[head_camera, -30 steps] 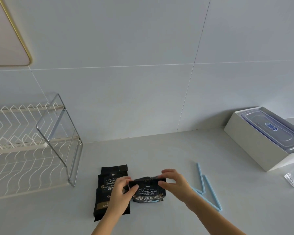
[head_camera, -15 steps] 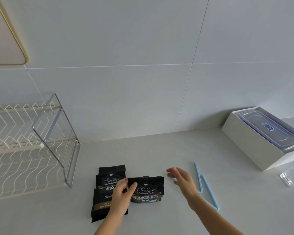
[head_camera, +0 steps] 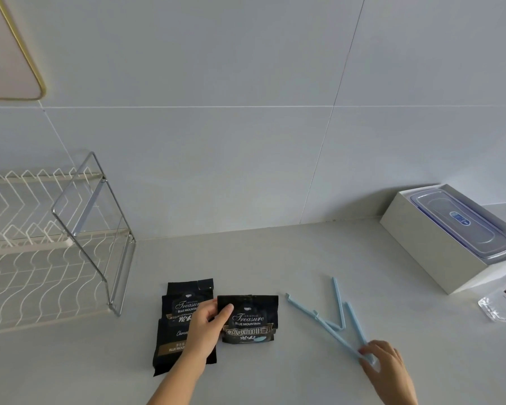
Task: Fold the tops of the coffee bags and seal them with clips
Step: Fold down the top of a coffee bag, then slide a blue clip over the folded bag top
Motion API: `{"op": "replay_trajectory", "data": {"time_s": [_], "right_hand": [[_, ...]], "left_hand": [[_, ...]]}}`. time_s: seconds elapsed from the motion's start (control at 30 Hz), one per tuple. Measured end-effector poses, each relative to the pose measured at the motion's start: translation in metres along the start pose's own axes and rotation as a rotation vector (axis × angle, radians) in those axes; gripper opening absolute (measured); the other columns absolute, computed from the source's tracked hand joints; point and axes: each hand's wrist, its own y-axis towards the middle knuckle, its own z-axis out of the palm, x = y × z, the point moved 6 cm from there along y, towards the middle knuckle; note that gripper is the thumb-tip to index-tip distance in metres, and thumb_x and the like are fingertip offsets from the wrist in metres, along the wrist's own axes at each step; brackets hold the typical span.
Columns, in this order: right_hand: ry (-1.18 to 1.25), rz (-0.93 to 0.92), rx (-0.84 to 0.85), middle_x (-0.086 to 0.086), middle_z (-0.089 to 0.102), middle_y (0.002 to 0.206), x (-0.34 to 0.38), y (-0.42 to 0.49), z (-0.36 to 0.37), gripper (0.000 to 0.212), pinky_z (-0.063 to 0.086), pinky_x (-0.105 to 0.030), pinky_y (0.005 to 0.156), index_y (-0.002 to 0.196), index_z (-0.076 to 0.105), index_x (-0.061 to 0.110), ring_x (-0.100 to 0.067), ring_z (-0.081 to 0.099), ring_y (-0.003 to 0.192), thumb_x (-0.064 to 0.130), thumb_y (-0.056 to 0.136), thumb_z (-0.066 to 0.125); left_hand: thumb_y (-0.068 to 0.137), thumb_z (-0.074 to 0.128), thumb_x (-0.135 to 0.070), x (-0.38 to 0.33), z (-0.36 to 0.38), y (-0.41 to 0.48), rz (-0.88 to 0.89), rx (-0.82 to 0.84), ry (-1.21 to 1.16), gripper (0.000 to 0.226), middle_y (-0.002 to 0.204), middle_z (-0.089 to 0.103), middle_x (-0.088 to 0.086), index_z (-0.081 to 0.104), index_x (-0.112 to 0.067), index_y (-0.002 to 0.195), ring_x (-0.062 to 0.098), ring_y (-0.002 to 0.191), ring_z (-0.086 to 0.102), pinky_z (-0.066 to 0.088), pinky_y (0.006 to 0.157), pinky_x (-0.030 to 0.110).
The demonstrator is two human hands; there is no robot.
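A black coffee bag (head_camera: 251, 317) with its top folded down lies on the grey counter. My left hand (head_camera: 206, 325) holds its left upper corner, thumb on the front. Beside and partly under that hand, another black coffee bag (head_camera: 184, 305) lies flat on top of a third one. Two long light-blue clips lie to the right: one (head_camera: 341, 305) rests untouched, the other (head_camera: 324, 327) stands open in a V. My right hand (head_camera: 383, 362) pinches the hinge end of the open clip.
A white wire dish rack (head_camera: 41, 252) with a chrome frame stands at the left. At the right, a white box (head_camera: 427, 247) holds a clear lidded container (head_camera: 462, 226). A small clear packet (head_camera: 503, 305) lies near the right edge. Tiled wall behind.
My right hand let go of the bag's top and moved right and toward me onto a blue clip, which has shifted and opened. My left hand stays on the folded bag.
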Motion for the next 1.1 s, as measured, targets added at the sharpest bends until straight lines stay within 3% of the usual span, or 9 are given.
{"op": "replay_trajectory", "data": {"time_s": [0.17, 0.23, 0.3, 0.4, 0.53, 0.67, 0.83, 0.97, 1.1], "right_hand": [[0.203, 0.031, -0.139, -0.004, 0.065, 0.078, 0.005, 0.009, -0.013, 0.032, 0.044, -0.023, 0.059, 0.073, 0.063, 0.027, -0.021, 0.062, 0.069, -0.002, 0.071, 0.076], [0.287, 0.079, -0.206, -0.008, 0.067, 0.079, 0.007, 0.015, -0.02, 0.027, 0.044, -0.023, 0.061, 0.075, 0.064, 0.025, -0.024, 0.062, 0.071, 0.0, 0.074, 0.073], [0.364, 0.104, -0.266, -0.009, 0.067, 0.082, 0.014, 0.022, -0.028, 0.02, 0.041, -0.009, 0.062, 0.079, 0.065, 0.021, -0.027, 0.063, 0.076, 0.002, 0.078, 0.07], [0.467, 0.099, -0.299, -0.011, 0.067, 0.086, 0.038, 0.03, -0.041, 0.014, 0.036, -0.001, 0.061, 0.083, 0.065, 0.017, -0.026, 0.061, 0.079, 0.004, 0.082, 0.067], [0.612, 0.002, -0.17, -0.009, 0.068, 0.086, 0.088, 0.04, -0.045, 0.014, 0.041, -0.002, 0.062, 0.087, 0.069, 0.013, -0.024, 0.062, 0.08, 0.0, 0.082, 0.066], [0.641, -0.149, 0.058, 0.002, 0.07, 0.083, 0.145, 0.037, -0.039, 0.028, 0.045, -0.006, 0.062, 0.08, 0.07, 0.024, -0.004, 0.064, 0.07, -0.004, 0.08, 0.068], [0.467, -0.34, 0.268, 0.009, 0.071, 0.092, 0.186, 0.019, -0.02, 0.033, 0.053, -0.021, 0.07, 0.079, 0.069, 0.035, -0.006, 0.065, 0.077, 0.002, 0.08, 0.069], [0.388, -0.379, 0.296, 0.011, 0.071, 0.092, 0.195, 0.011, -0.011, 0.031, 0.055, -0.028, 0.076, 0.081, 0.067, 0.038, -0.007, 0.064, 0.082, 0.007, 0.08, 0.069], [0.4, -0.42, 0.251, 0.016, 0.068, 0.089, 0.207, 0.009, -0.012, 0.027, 0.055, -0.032, 0.077, 0.089, 0.057, 0.031, -0.007, 0.063, 0.086, 0.007, 0.081, 0.067]], "left_hand": [[0.086, 0.063, -0.02, 0.0, 0.0, -0.002, -0.012, 0.01, -0.022, 0.015, 0.103, 0.07, -0.001, 0.07, -0.016, 0.098, 0.01, 0.097, 0.065, 0.048, 0.071, 0.013], [0.086, 0.062, -0.021, 0.0, 0.0, -0.003, -0.012, 0.017, -0.021, 0.018, 0.104, 0.07, 0.0, 0.069, -0.014, 0.101, 0.011, 0.097, 0.065, 0.049, 0.069, 0.013], [0.086, 0.062, -0.02, -0.001, 0.0, -0.003, -0.015, 0.021, -0.034, 0.017, 0.102, 0.071, 0.0, 0.068, -0.015, 0.101, 0.013, 0.098, 0.066, 0.05, 0.068, 0.013], [0.086, 0.062, -0.022, 0.0, 0.0, -0.002, -0.01, 0.013, -0.029, 0.013, 0.108, 0.067, 0.001, 0.069, -0.022, 0.097, 0.015, 0.104, 0.062, 0.051, 0.084, 0.023], [0.086, 0.063, -0.023, 0.002, 0.0, -0.002, -0.013, 0.014, -0.024, 0.009, 0.113, 0.065, 0.004, 0.068, -0.027, 0.093, 0.015, 0.104, 0.062, 0.051, 0.087, 0.028], [0.086, 0.063, -0.023, 0.002, -0.002, -0.001, -0.009, 0.01, -0.007, 0.01, 0.114, 0.064, 0.004, 0.069, -0.025, 0.094, 0.015, 0.106, 0.061, 0.049, 0.093, 0.031], [0.086, 0.062, -0.022, 0.003, -0.001, -0.003, -0.027, 0.034, -0.049, 0.021, 0.11, 0.068, 0.005, 0.065, -0.016, 0.106, 0.011, 0.098, 0.065, 0.051, 0.071, 0.016], [0.086, 0.062, -0.02, 0.003, -0.001, -0.003, -0.012, 0.019, -0.042, 0.017, 0.114, 0.065, 0.006, 0.066, -0.019, 0.102, 0.012, 0.101, 0.063, 0.05, 0.074, 0.016], [0.088, 0.059, -0.017, 0.005, -0.001, -0.002, -0.011, 0.021, -0.002, 0.013, 0.116, 0.061, 0.008, 0.065, -0.022, 0.098, 0.01, 0.099, 0.061, 0.05, 0.061, 0.007]]}}
